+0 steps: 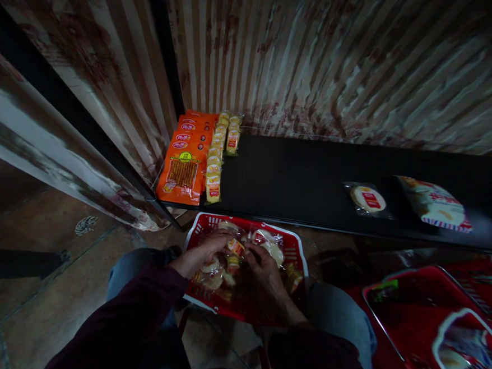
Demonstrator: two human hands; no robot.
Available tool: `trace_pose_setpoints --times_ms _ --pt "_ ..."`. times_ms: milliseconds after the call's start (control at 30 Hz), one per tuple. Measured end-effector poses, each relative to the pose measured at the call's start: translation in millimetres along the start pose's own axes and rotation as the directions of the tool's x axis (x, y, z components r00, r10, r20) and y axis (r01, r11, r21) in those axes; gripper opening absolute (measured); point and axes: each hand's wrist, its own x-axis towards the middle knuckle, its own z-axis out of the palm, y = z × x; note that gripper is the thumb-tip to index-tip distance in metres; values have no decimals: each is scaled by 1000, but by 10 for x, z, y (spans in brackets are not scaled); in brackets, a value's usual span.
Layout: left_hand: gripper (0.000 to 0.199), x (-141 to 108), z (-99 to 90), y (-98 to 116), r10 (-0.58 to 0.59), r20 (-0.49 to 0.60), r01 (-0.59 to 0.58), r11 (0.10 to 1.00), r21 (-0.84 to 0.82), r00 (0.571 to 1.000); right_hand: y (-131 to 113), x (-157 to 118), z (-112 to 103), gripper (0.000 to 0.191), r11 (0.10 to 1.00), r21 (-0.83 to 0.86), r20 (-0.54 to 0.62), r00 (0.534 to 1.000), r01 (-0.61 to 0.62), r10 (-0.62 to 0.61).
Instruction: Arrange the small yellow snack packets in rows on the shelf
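A red basket with a white rim (302, 259) sits between my knees below the shelf edge, holding several clear-wrapped round snacks (273, 252). Over its middle, a small yellow snack pack with an orange-red label (235, 247) is pinched between both hands. My left hand (215, 244) has its fingers closed at the pack's left side. My right hand (263, 266) holds the right side with thumb and fingertips. Part of the pack is hidden by the fingers.
The black shelf (287, 176) bears orange snack bags (184, 160), rows of small yellow packs (216, 158), a round wrapped snack (369, 199) and a white-red bag (437, 205). More red baskets (410, 302) stand at lower right. A metal post (67, 101) rises at left.
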Motion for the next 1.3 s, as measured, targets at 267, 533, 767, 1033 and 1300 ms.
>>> trace_pose_setpoints --times_ms 267,533,767,1033,1300 --pt "22 117 -28 -16 28 -50 -33 995 -99 998 27 19 -3 43 1000 10 97 995 -18 17" --pt "21 182 -15 -11 96 -61 -104 983 -151 994 -56 17 3 45 953 285 100 992 -106 80" --pt "23 146 26 9 174 -40 -177 976 -127 984 -204 7 -55 50 919 349 107 982 -183 154" --pt "14 109 44 8 212 -10 -211 970 -120 977 -224 -4 -72 56 883 418 145 975 -214 168" --pt "15 98 49 2 280 -20 -281 957 -73 960 -209 -3 -44 59 849 470 177 968 -241 176"
